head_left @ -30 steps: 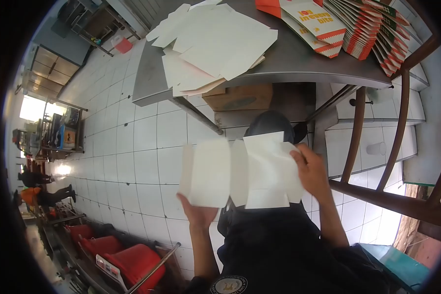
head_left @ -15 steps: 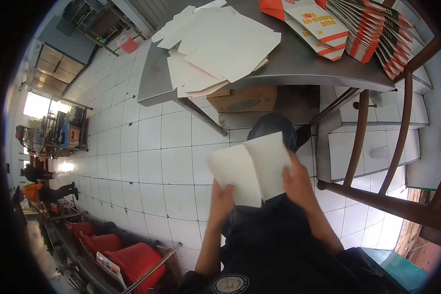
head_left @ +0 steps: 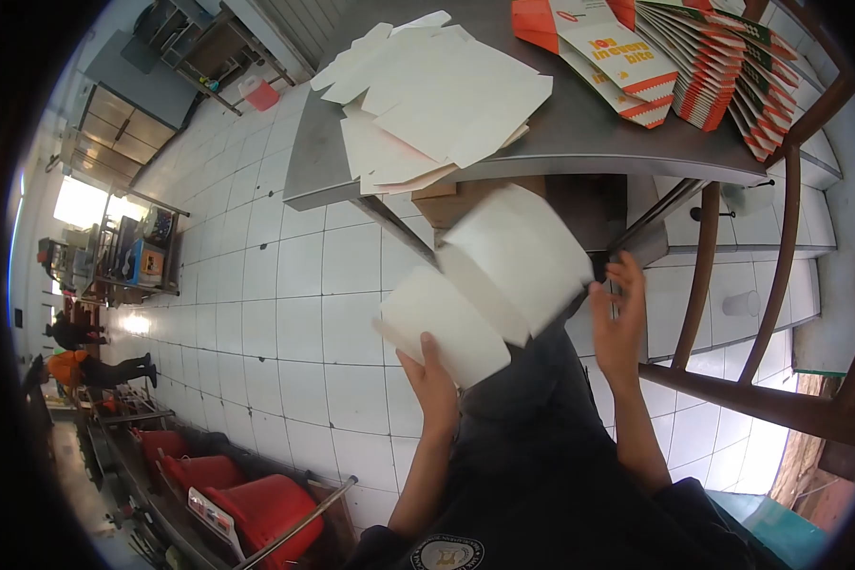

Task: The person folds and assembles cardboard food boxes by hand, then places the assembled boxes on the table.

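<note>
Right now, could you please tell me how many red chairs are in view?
3, in a row at the picture's lower left: the nearest chair, the middle chair and the farthest chair. More may be hidden behind these.

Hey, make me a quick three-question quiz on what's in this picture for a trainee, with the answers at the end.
1. True or false: the left hand holds the white folded card with its thumb on top.
2. What lies on the metal table, to the right of the pile of white sheets? A, a pink jug; B, printed cartons; C, plates.
3. Fill in: the chairs at the lower left are ___.

Key: 1, true; 2, B; 3, red.
</note>
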Action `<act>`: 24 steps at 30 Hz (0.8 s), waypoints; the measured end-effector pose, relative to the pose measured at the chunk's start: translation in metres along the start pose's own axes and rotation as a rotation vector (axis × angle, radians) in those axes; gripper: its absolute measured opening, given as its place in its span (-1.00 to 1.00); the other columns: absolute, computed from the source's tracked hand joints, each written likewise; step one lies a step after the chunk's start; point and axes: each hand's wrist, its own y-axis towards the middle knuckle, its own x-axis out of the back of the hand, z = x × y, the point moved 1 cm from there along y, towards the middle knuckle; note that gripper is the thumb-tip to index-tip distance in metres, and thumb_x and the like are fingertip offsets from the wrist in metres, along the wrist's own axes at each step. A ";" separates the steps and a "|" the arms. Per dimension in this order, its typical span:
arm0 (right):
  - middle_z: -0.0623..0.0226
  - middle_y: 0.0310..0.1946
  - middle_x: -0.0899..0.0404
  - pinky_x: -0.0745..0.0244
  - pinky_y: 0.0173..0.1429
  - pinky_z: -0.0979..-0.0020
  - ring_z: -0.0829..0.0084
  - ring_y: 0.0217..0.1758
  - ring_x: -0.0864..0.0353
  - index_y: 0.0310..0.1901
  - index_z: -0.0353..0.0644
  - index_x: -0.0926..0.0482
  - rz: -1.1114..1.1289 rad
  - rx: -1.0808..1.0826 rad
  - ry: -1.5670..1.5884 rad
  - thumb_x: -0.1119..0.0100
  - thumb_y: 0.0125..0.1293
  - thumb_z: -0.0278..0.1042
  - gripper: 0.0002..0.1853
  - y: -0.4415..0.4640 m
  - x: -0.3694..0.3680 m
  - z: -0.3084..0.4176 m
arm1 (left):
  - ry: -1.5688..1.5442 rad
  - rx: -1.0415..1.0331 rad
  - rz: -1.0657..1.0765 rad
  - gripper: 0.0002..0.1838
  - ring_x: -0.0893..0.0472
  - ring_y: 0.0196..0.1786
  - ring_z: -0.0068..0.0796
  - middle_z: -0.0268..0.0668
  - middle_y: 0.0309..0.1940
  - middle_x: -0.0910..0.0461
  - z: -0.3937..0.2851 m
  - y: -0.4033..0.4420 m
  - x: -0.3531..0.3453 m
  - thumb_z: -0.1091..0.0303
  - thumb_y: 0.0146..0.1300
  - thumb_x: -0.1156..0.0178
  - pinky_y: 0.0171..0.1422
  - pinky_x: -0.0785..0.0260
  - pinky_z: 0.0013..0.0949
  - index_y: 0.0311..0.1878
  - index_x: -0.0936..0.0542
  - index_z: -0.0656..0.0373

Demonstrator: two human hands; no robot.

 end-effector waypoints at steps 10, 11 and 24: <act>0.18 -0.01 -0.73 -0.60 0.03 0.34 0.40 -0.06 -0.72 0.17 -0.37 -0.54 0.500 -0.356 0.372 -0.30 0.42 -0.41 -0.63 -0.053 -0.006 -0.024 | 0.055 0.252 0.460 -0.45 -0.56 0.21 -0.39 -0.08 0.26 -0.50 0.028 -0.064 0.004 0.46 0.47 -0.24 0.24 -0.48 -0.28 0.43 -0.31 0.41; 0.16 -0.04 -0.73 -0.60 0.02 0.34 0.39 -0.08 -0.73 0.17 -0.36 -0.54 0.511 -0.354 0.280 -0.29 0.41 -0.41 -0.64 -0.049 -0.002 -0.023 | 0.076 0.201 0.383 -0.48 -0.57 0.19 -0.40 -0.08 0.23 -0.52 0.025 -0.059 0.007 0.46 0.46 -0.25 0.19 -0.50 -0.30 0.40 -0.35 0.40; 0.06 -0.25 -0.49 -0.49 -0.23 0.20 0.13 -0.34 -0.56 0.01 -0.27 -0.53 0.204 0.088 -0.246 -0.28 0.33 -0.55 -0.75 -0.065 -0.038 -0.008 | 1.121 -0.748 0.344 -0.49 -0.59 -0.11 -0.06 -0.12 -0.07 -0.58 0.019 -0.023 -0.021 0.49 0.30 -0.28 -0.06 -0.43 -0.12 0.33 -0.50 0.31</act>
